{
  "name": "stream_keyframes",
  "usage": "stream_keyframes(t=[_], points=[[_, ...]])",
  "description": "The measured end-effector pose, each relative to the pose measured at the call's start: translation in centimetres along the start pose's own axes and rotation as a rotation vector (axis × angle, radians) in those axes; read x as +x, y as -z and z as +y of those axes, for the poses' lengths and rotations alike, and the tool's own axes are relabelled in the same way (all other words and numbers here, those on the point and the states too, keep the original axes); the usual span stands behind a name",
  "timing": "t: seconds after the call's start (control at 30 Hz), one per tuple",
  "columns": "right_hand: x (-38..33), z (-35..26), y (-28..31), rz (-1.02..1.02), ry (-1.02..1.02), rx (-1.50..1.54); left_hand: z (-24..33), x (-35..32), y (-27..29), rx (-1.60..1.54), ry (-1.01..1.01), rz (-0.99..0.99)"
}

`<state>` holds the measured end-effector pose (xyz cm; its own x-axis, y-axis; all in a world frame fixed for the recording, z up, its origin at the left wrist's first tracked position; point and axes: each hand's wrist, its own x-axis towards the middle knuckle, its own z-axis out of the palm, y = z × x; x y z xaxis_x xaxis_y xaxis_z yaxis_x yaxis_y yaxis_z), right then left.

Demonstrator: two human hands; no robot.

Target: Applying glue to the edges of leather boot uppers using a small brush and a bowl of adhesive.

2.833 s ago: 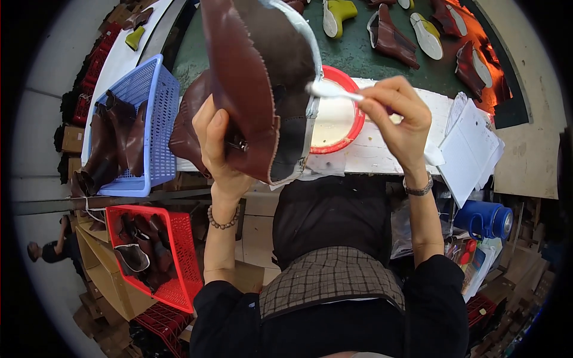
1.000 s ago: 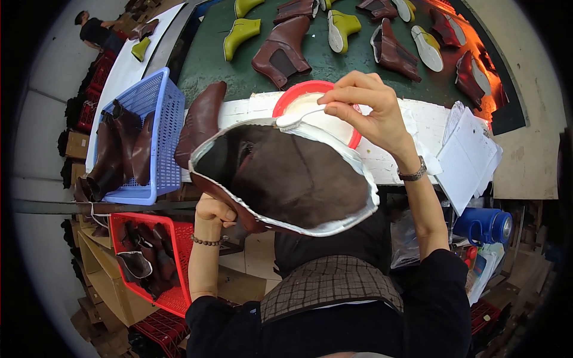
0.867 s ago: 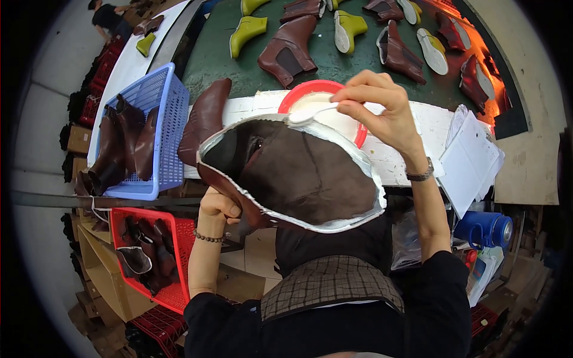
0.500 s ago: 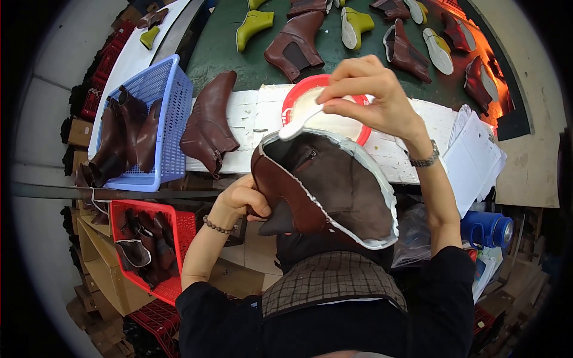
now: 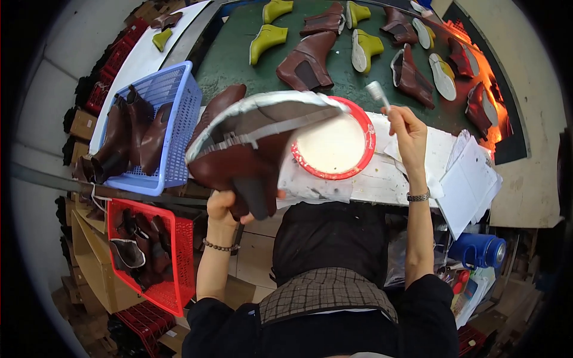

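Observation:
My left hand grips a dark brown leather boot upper from below, its open underside tilted up to me. A white coating runs along the upper's edge, and a pale strip crosses its grey lining. Raised at the right, my right hand pinches a small brush whose whitish head points up and away. Between the hands a red bowl of white, glue-like liquid stands on the white worktop. The boot upper overlaps the bowl's left side from this view. Behind it, another brown boot is partly hidden.
A blue basket of brown boots stands at the left, above a red basket with more. Brown boots and yellow-green shoe forms lie on the green table. White papers and a blue bottle are at the right.
My left hand has swung the boot upper left and turned it, uncovering more of the bowl. My right hand has moved right with the brush, away from the upper's edge.

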<state>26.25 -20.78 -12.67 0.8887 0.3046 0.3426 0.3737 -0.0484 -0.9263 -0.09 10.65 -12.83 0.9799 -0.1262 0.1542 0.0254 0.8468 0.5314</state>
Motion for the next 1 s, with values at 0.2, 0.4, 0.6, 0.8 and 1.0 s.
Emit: stream_keyframes(t=[0.2,0.4,0.6,0.8,1.0], points=[[-0.6,8.4,0.0,0.236,-0.250,0.142,1.6,1.5,0.5,-0.078,-0.188,0.324],[-1.3,9.9,-1.1,0.255,-0.219,0.001,5.1,5.0,1.3,-0.016,-0.292,0.290],[-1.9,9.7,-0.8,0.257,-0.213,0.005,13.0,15.1,4.0,0.022,-0.267,0.301],[-2.3,9.5,-0.6,0.261,-0.200,-0.077,19.0,24.6,15.0,0.364,-0.295,0.765],[-1.9,9.1,-0.9,0.253,-0.197,-0.090,20.4,26.6,24.5,0.433,-0.220,0.870]])
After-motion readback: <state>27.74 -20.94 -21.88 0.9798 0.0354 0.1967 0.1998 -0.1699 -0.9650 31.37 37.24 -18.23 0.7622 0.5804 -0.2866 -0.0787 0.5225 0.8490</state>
